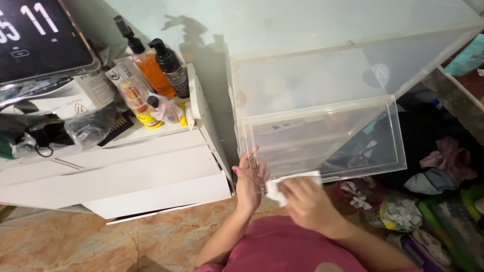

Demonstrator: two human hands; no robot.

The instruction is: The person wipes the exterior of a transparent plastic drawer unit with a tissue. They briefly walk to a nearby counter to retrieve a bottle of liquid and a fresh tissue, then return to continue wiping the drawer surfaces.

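A clear plastic flap door [322, 143] hangs open from a white storage box [312, 75]. My left hand [248, 182] grips the door's lower left corner, fingers wrapped around its edge. My right hand [306, 201] presses a white cloth [282, 186] against the door's lower edge, just right of the left hand. The cloth is partly covered by my fingers.
A white low cabinet [141, 171] stands to the left, carrying pump bottles [161, 65], small tubes and a black bag [30, 131]. A dark digital display [40, 35] sits top left. Clothes and coloured items [433, 171] are piled at the right. Marbled tan floor [101, 242] lies below.
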